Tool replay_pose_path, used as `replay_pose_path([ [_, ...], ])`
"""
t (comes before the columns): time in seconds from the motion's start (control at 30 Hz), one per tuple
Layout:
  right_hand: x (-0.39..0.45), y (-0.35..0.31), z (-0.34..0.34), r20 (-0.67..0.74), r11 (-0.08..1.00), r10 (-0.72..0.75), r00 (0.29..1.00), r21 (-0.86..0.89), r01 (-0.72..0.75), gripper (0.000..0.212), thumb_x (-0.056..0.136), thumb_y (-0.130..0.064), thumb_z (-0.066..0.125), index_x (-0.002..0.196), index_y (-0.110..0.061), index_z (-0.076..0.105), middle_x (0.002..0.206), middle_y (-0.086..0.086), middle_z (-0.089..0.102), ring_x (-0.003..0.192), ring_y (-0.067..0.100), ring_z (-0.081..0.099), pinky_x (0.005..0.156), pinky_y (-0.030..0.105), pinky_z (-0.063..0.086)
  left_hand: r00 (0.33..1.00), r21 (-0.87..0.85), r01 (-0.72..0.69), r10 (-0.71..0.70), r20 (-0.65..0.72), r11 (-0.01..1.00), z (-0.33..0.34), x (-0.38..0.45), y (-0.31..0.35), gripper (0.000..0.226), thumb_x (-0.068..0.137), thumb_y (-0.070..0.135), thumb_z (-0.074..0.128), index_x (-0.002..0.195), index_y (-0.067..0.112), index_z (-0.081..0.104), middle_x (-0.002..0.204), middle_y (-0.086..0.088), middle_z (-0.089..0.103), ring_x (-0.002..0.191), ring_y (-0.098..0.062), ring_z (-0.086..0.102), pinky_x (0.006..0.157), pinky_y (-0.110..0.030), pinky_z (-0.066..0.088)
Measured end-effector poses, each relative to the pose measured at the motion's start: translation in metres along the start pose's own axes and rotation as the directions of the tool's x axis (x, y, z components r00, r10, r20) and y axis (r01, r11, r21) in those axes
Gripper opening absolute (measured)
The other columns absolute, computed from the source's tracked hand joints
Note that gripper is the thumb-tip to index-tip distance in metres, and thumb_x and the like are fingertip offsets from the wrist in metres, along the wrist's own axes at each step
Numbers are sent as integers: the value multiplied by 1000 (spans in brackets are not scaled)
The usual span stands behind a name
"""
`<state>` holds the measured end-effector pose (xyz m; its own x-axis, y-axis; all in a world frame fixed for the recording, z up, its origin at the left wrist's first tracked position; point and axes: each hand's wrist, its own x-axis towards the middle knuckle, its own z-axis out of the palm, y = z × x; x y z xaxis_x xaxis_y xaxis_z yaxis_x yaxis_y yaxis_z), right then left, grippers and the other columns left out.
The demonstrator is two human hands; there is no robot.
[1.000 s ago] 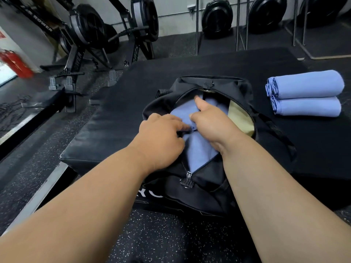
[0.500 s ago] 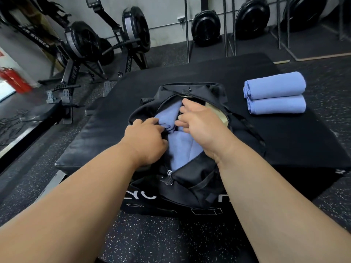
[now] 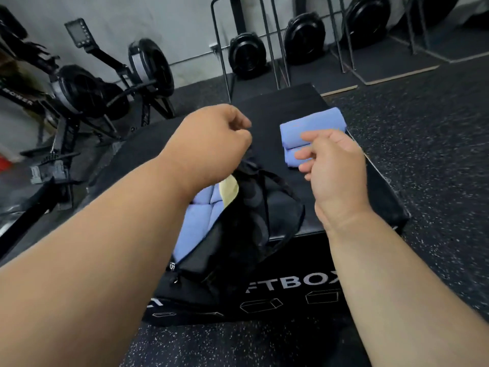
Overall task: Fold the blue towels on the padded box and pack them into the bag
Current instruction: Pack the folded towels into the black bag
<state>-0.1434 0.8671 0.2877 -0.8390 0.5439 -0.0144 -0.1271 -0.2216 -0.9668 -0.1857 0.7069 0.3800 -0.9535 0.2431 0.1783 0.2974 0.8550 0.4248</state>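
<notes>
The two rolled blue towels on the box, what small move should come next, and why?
Probably carry the right hand on to the rolled towels and lift the upper one. Both hands look empty, the bag gapes open with towels already inside, and that hand hovers just before the pair.

You've got two hands up over the gear, the left hand [image 3: 211, 144] at about eleven o'clock and the right hand [image 3: 336, 165] at about one. There are two folded blue towels [image 3: 309, 128] stacked at one o'clock on the one padded box [image 3: 375, 192], and at least two more blue towels [image 3: 195, 218] sit packed in the one black bag [image 3: 254, 221]. Three round black machines [image 3: 247, 55] line the wall at twelve o'clock, and two rowers [image 3: 87, 94] stand at ten.
</notes>
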Motion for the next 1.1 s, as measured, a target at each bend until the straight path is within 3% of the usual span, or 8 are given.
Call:
replay_pose_path([
  [0.17,23,5,-34,-117,999,39,992,27,-36,19,83,-14,55,86,-20,73,69,-3,67,62,12,57,53,15,43,980,-75,112,-97,174,991,53,58,42,7,92,26,59,92,20,63,79,1,63,67,-23,53,63,-32,45],
  [0.3,39,8,-54,-181,998,59,982,18,-57,18,82,-21,55,83,-18,73,60,-7,65,64,13,57,66,28,46,896,-241,398,-318,311,885,102,103,49,17,94,32,64,87,18,56,87,-5,53,74,-23,52,70,-33,46],
  [0.37,47,10,-64,-197,997,77,977,13,-76,22,76,-28,53,82,-20,73,59,-8,66,69,16,59,70,30,47,843,-269,496,-383,377,826,124,122,52,19,99,36,62,106,19,59,97,-6,49,78,-22,48,72,-33,44],
  [0.47,58,16,-74,-214,996,90,973,10,-90,15,87,-24,60,80,-19,72,59,-7,67,71,18,61,74,34,48,806,-230,554,-446,390,800,151,144,55,56,104,45,55,151,17,45,128,-10,52,103,-30,54,91,-39,47],
  [0.6,68,24,-80,-206,993,116,972,17,-115,17,92,-22,62,76,-20,70,60,-5,67,70,18,60,72,33,45,781,-309,615,-506,366,726,178,162,45,58,103,52,57,148,16,49,139,-12,60,121,-33,61,95,-39,50],
  [0.83,72,27,-83,-190,992,127,974,4,-129,21,93,-22,61,72,-21,66,60,-8,66,67,15,57,63,31,43,732,-415,681,-554,397,603,186,163,34,47,99,44,68,137,22,54,123,-2,62,100,-20,59,85,-34,44],
  [0.93,70,28,-82,-176,991,131,976,-6,-134,20,92,-21,60,72,-22,66,62,-8,67,67,14,57,63,31,42,721,-450,693,-556,414,563,184,166,30,45,96,39,71,135,20,58,100,-1,58,79,-16,53,73,-31,45],
  [1.1,67,29,-74,-172,994,106,979,-15,-110,15,87,-22,60,75,-16,65,68,-5,67,72,17,57,71,39,49,775,-611,618,-513,369,495,168,157,45,19,99,27,63,114,18,57,98,-2,65,71,-16,58,57,-28,45],
])
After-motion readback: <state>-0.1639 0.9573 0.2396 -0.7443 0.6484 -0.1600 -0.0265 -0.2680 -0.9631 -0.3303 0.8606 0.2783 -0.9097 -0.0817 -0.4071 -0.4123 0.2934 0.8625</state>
